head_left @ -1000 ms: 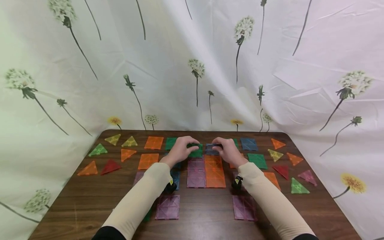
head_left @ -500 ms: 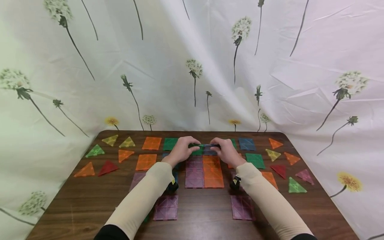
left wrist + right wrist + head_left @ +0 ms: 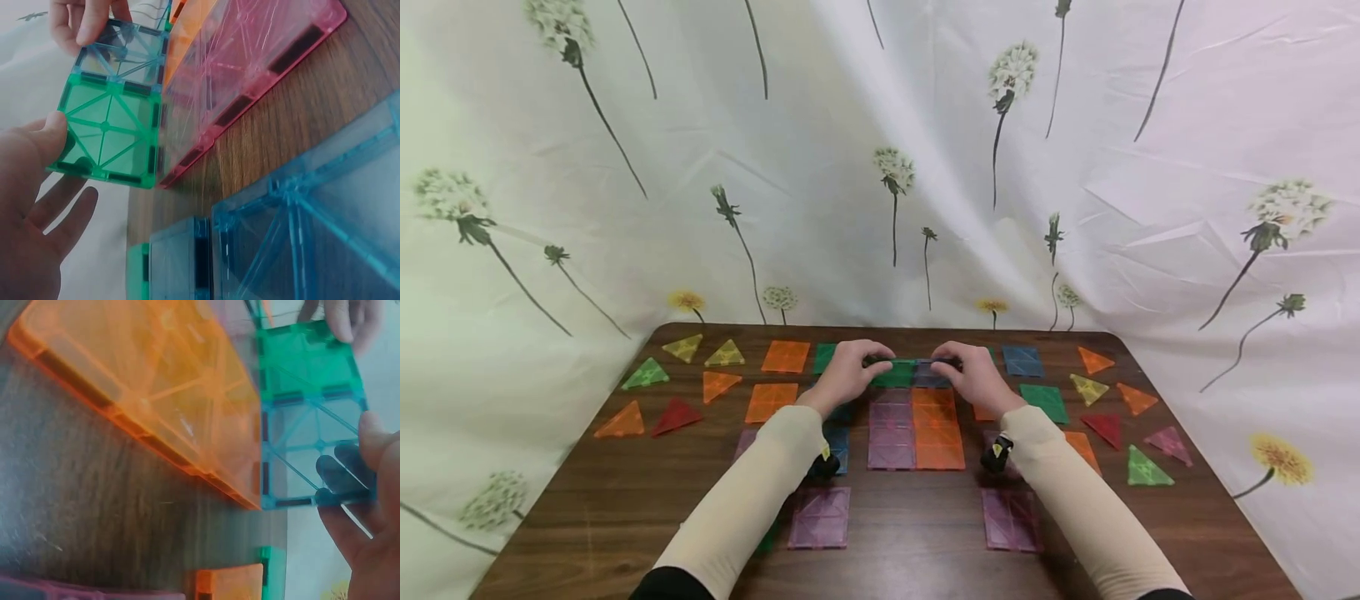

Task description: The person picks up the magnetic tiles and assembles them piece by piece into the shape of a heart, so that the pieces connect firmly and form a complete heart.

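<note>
My left hand (image 3: 847, 373) pinches a green square tile (image 3: 893, 377) between thumb and fingers; in the left wrist view the green tile (image 3: 105, 128) stands upright. My right hand (image 3: 976, 377) pinches a blue square tile (image 3: 931, 377), upright as well in the right wrist view, where the blue tile (image 3: 312, 434) meets the green one edge to edge. Both stand at the far edge of a flat block of tiles, purple tiles (image 3: 892, 429) on the left and orange tiles (image 3: 937, 429) on the right.
Square tiles lie on both sides, among them an orange tile (image 3: 786, 357), a green tile (image 3: 1043, 403) and two purple tiles (image 3: 819, 518) nearer the front. Triangles, such as a red triangle (image 3: 677, 416), lie at the outer sides. A patterned cloth (image 3: 820, 167) hangs behind the table (image 3: 917, 533).
The green and blue tiles, a little apart a second ago, now touch side by side. Both hands keep their pinch and have shifted only slightly.
</note>
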Demonstrator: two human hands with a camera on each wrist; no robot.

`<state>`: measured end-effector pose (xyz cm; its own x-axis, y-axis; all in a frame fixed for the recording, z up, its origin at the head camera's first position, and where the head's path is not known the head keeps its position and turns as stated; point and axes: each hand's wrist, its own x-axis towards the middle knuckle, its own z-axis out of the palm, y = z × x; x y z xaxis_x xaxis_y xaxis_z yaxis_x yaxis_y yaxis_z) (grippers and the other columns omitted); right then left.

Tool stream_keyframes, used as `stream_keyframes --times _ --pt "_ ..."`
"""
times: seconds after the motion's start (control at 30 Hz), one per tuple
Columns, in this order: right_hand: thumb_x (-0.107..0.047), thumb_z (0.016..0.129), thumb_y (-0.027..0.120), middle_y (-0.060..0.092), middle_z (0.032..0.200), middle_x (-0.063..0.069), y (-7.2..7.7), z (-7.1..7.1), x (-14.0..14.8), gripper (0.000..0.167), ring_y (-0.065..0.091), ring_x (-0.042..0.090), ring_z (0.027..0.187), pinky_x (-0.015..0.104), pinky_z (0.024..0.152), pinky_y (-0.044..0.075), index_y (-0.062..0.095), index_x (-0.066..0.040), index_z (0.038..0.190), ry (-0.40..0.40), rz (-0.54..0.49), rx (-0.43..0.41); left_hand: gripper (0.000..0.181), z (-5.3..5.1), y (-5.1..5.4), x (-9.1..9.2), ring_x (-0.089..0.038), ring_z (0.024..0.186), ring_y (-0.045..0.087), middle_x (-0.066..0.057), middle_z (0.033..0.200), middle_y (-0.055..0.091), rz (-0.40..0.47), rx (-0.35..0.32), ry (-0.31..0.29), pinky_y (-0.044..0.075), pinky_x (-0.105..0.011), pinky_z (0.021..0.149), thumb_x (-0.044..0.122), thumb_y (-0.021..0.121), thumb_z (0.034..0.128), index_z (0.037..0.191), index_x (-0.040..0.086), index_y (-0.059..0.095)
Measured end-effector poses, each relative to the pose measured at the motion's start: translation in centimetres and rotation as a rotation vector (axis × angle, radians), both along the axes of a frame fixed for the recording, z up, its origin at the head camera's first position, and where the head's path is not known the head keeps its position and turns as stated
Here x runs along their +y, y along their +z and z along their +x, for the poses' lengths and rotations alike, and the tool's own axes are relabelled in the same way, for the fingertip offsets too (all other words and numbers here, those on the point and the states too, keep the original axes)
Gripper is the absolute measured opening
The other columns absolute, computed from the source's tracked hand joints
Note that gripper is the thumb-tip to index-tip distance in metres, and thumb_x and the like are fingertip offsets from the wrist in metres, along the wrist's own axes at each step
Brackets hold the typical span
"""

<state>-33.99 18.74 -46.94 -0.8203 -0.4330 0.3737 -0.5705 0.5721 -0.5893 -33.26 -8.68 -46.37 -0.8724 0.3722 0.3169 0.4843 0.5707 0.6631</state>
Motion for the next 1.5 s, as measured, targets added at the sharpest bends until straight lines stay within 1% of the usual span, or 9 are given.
stream_keyframes --times 0.13,0.3,0.47,0.6,0.73,0.93,1.0,1.23,1.5 --pt "-0.016 0.103 0.070 0.077 0.104 0.001 0.2 0.0 0.9 0.012 0.072 0.018 0.095 0.042 0.082 0.060 0.077 -0.011 0.112 -0.049 -0.030 -0.008 0.018 -0.1 0.0 -0.2 -0.022 0.098 0.071 -0.006 0.118 0.076 0.013 0.011 -0.007 0.061 -0.039 0.086 0.015 0.072 0.1010 0.117 0.012 0.080" --pt "-0.016 0.103 0.069 0.078 0.101 0.000 0.1 -0.1 1.7 0.010 0.071 0.018 0.093 0.041 0.080 0.060 0.078 -0.014 0.108 -0.076 -0.028 -0.005 0.018 -0.3 -0.1 -0.8 -0.021 0.095 0.071 -0.006 0.115 0.076 0.034 0.018 -0.008 0.061 -0.039 0.085 0.017 0.070 0.1028 0.117 0.011 0.079" --pt "-0.016 0.103 0.069 0.077 0.100 0.001 0.1 -0.2 1.8 0.010 0.071 0.018 0.090 0.040 0.078 0.060 0.078 -0.014 0.107 -0.081 -0.037 -0.010 0.021 -0.9 0.0 -1.9 -0.023 0.100 0.069 -0.007 0.117 0.075 0.051 0.033 0.035 0.058 -0.045 0.088 0.023 0.067 0.1059 0.119 0.011 0.077" --pt "-0.016 0.103 0.070 0.077 0.099 0.000 0.1 -0.1 1.9 0.009 0.070 0.017 0.087 0.039 0.076 0.059 0.078 -0.013 0.106 -0.093 -0.037 -0.011 0.022 -1.4 -0.3 -3.3 -0.030 0.105 0.067 -0.011 0.119 0.073 0.045 0.025 0.087 0.056 -0.051 0.093 0.021 0.067 0.1054 0.121 0.007 0.076" --pt "-0.015 0.103 0.070 0.077 0.098 0.000 0.0 -0.1 1.9 0.009 0.070 0.017 0.087 0.038 0.075 0.059 0.078 -0.013 0.106 -0.093 -0.043 -0.007 0.029 -1.9 -0.8 -4.6 -0.037 0.115 0.065 -0.016 0.127 0.070 -0.001 -0.011 0.130 0.052 -0.054 0.099 0.020 0.070 0.1037 0.127 0.003 0.072" --pt "-0.014 0.103 0.069 0.077 0.098 0.001 0.1 0.0 1.7 0.010 0.070 0.017 0.087 0.038 0.074 0.058 0.078 -0.013 0.106 -0.092 -0.037 0.001 0.047 -2.5 -1.4 -5.9 -0.043 0.135 0.054 -0.021 0.143 0.060 -0.073 -0.104 0.159 0.044 -0.059 0.111 0.023 0.073 0.1012 0.141 0.001 0.062" --pt "-0.014 0.103 0.069 0.077 0.099 0.002 0.2 0.0 1.5 0.010 0.070 0.017 0.087 0.038 0.075 0.058 0.078 -0.013 0.106 -0.089 -0.033 0.001 0.052 -2.7 -1.7 -6.1 -0.044 0.137 0.051 -0.021 0.146 0.058 -0.092 -0.123 0.167 0.043 -0.060 0.112 0.024 0.075 0.0997 0.144 0.001 0.060" --pt "-0.014 0.103 0.069 0.077 0.097 0.001 0.2 -0.2 1.3 0.009 0.069 0.015 0.085 0.037 0.073 0.058 0.078 -0.013 0.106 -0.087 -0.027 -0.003 0.063 -3.3 -2.3 -6.6 -0.045 0.140 0.048 -0.023 0.153 0.052 -0.181 -0.142 0.181 0.041 -0.062 0.113 0.028 0.079 0.0969 0.149 0.001 0.055" --pt "-0.014 0.103 0.069 0.076 0.096 0.000 0.2 0.0 1.4 0.009 0.068 0.014 0.084 0.036 0.074 0.058 0.078 -0.013 0.106 -0.096 -0.025 -0.024 0.070 -3.7 -2.3 -6.3 -0.048 0.148 0.038 -0.026 0.162 0.041 -0.322 -0.198 0.190 0.038 -0.063 0.115 0.033 0.076 0.0988 0.156 0.004 0.047"
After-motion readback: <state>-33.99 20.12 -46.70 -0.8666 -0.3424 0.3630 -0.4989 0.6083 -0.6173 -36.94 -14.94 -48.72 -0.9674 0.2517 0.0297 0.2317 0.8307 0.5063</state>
